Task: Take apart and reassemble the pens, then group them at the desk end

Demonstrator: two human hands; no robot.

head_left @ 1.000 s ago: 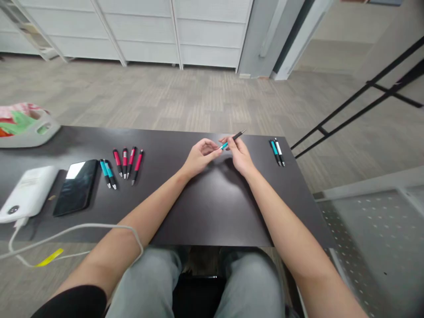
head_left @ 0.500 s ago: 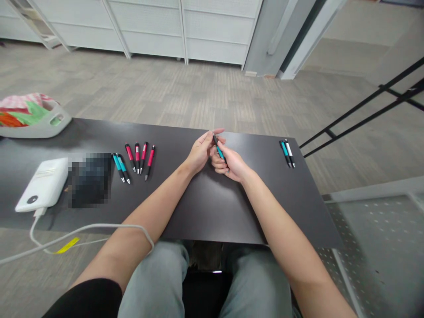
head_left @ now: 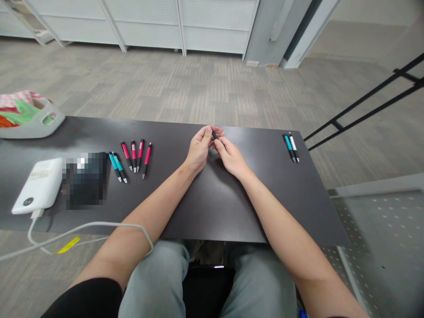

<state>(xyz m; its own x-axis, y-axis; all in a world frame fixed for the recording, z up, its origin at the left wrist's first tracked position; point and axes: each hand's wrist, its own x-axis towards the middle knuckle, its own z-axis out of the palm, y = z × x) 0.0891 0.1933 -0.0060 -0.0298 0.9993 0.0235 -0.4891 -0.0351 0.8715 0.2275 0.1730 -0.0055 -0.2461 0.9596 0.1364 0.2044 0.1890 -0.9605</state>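
Observation:
My left hand (head_left: 199, 149) and my right hand (head_left: 231, 155) meet above the dark table, both closed round one pen (head_left: 214, 134). Only a short black stretch of that pen shows between my fingers; the rest is hidden by them. To the left of my hands lie several red and black pens (head_left: 139, 156), and beside these a pair of teal and black pens (head_left: 117, 167). Near the right end of the table, another teal pen (head_left: 289, 147) rests alongside a white and black pen (head_left: 293, 147).
A white power bank (head_left: 39, 183) with a plugged-in white cable (head_left: 89, 224) lies at left; the cable loops over my left forearm. Next to it is a blurred-out dark object (head_left: 86, 181). A white basket (head_left: 49, 121) of cloth-like items stands at the far left. Black metal rails (head_left: 359, 115) rise at right.
My right hand has shifted up along the pen, closer to my left fingers, and its teal part is now covered. The view has moved slightly. The pens on the table lie as before.

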